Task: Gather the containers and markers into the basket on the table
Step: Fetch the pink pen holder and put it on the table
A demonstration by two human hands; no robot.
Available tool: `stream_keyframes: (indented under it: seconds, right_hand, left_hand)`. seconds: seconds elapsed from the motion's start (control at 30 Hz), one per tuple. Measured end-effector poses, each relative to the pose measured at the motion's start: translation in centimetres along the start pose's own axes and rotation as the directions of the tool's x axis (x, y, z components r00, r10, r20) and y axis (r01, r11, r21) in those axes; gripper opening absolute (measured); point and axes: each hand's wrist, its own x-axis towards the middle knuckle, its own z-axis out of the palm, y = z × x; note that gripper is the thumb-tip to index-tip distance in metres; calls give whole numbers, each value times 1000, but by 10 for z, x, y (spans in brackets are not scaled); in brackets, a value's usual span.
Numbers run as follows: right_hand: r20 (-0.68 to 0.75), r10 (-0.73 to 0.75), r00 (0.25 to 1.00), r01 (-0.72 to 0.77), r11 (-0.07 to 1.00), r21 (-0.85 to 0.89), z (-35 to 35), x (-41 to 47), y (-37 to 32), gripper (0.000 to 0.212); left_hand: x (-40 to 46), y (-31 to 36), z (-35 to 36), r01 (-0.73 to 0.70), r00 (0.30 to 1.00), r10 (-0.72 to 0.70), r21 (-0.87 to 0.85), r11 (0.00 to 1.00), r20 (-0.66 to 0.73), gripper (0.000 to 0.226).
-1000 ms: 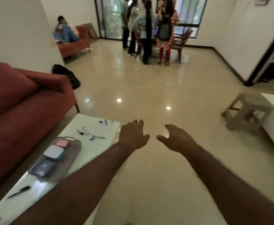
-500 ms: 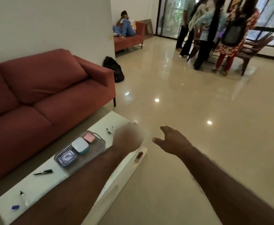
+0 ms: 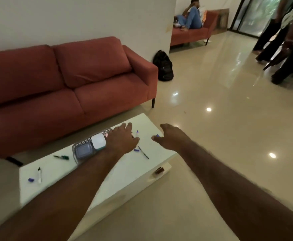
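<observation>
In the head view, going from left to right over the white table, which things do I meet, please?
Blue cap → white marker → green marker → grey basket holding the containers → left hand → dark pen → right hand.

Pink container [image 3: 106,135] mostly hidden behind left hand [image 3: 123,139]

Living room beyond my table

A red sofa [image 3: 72,80] is sitting against the wall, a black backpack [image 3: 163,68] leaning beside it; people [image 3: 281,32] are standing far right.
</observation>
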Motion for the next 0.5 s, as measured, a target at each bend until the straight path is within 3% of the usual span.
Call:
stream_keyframes:
  seconds: [0.23, 0.5]
  right_hand:
    - [94, -119, 988, 121, 992, -18, 15, 64, 14, 69]
    - [202, -79, 976, 95, 993, -70, 48, 124, 36, 69]
  left_hand:
    - [22, -1, 23, 162, 987, -162, 1, 987, 0, 69]
    - [60, -15, 64, 194, 976, -194, 16, 981, 95, 67]
